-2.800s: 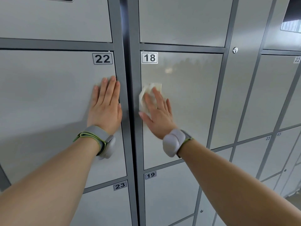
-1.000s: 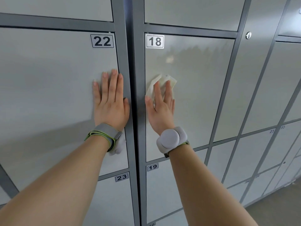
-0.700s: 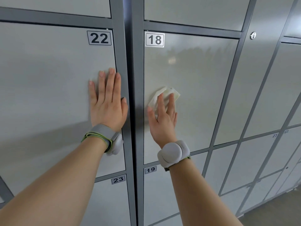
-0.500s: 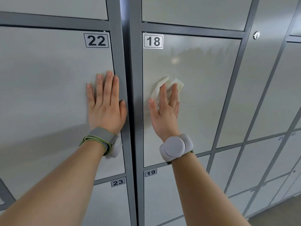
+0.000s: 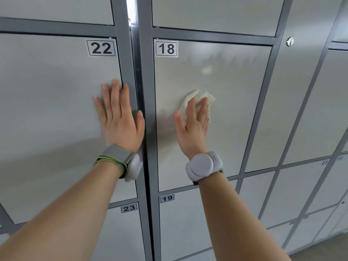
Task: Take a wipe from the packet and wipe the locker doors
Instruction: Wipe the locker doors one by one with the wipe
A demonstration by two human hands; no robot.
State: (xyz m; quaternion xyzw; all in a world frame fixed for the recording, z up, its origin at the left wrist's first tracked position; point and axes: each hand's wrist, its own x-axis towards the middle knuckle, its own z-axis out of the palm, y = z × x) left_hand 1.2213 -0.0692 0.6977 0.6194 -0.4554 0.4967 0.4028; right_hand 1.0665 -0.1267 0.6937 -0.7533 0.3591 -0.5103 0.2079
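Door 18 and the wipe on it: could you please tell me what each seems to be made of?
Door 18: probably sheet metal, pale grey satin finish, showing soft reflections. Wipe: thin whitish nonwoven or paper, judging by its crumpled folds under the right hand.

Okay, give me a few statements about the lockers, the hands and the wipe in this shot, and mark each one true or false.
1. The right hand presses the wipe flat against door 18. True.
2. The left hand holds a second wipe. False: it rests bare, with fingers straight, on door 22.
3. Door 19 sits directly below door 18. True.
4. The wipe covers door 18's number label. False: the wipe is around mid-door, well below the label.
5. The right wrist wears a pale round wrist device. True.
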